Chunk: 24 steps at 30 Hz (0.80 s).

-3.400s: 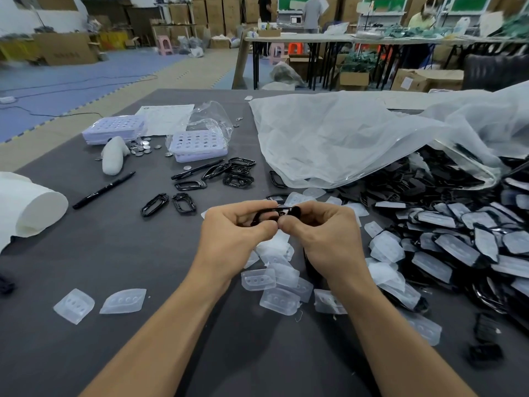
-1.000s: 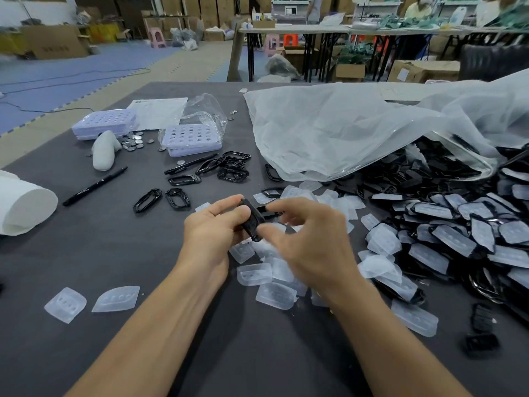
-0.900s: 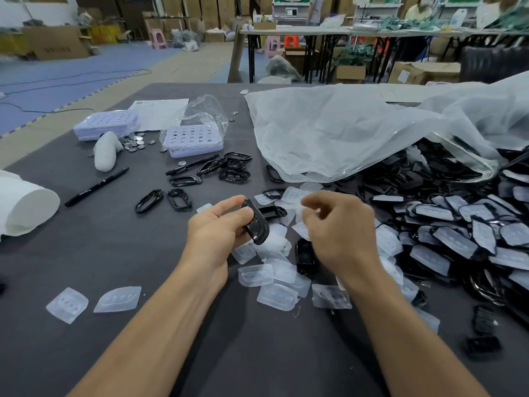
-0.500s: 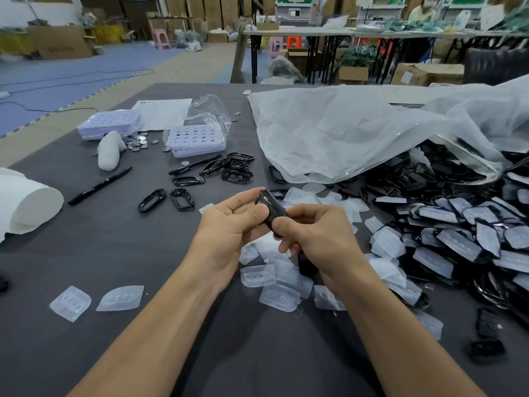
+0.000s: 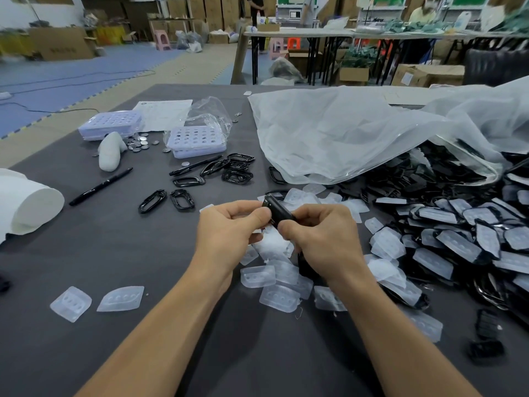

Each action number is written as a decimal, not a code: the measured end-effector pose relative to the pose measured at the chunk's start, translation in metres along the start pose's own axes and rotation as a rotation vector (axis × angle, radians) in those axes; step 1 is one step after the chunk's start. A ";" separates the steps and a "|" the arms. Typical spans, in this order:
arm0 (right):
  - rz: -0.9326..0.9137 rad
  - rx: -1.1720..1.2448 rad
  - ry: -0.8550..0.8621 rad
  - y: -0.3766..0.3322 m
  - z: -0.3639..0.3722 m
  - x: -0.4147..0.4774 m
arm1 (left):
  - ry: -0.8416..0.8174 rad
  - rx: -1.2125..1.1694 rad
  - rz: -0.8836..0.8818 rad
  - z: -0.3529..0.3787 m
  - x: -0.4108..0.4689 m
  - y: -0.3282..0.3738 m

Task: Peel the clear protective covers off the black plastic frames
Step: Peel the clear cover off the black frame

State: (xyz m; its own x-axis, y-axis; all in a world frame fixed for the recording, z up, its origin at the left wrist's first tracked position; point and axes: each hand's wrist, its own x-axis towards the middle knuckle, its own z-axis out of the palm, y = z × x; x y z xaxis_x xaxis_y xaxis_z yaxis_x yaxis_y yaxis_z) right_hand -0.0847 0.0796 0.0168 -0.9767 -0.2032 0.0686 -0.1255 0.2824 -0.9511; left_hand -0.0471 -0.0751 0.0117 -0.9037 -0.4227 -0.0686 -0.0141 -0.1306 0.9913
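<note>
A black plastic frame [image 5: 276, 211] is held above the dark table between both hands. My left hand [image 5: 229, 233] grips its left side, thumb pressed against it. My right hand [image 5: 320, 239] pinches its lower right end with curled fingers. Whether a clear cover still sits on it is hidden by the fingers. Loose clear covers [image 5: 274, 277] lie scattered under and below the hands. A big heap of covered black frames [image 5: 458, 233] spreads to the right. Bare peeled frames [image 5: 181, 197] lie to the upper left.
A large white plastic bag [image 5: 357, 133] drapes over the heap's far side. Two lilac hole trays [image 5: 197, 140], coin-like discs [image 5: 138, 144], a black pen [image 5: 100, 186], a white roll [image 5: 31, 204] and two stray covers [image 5: 94, 302] sit at left.
My right hand left the frame about a second ago, then came back and pinched it. The frame has stayed in my left hand, now tilted between both hands.
</note>
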 end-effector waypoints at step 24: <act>-0.173 -0.740 -0.187 -0.008 0.007 -0.008 | -0.190 -0.350 -0.334 -0.018 0.015 0.011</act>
State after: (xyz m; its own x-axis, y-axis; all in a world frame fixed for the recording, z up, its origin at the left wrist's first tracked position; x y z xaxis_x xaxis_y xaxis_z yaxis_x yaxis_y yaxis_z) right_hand -0.0750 0.0726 0.0213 -0.8953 -0.4376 0.0828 -0.4209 0.7707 -0.4784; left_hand -0.0533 -0.0991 0.0193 -0.9364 -0.1410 -0.3212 -0.2003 -0.5367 0.8196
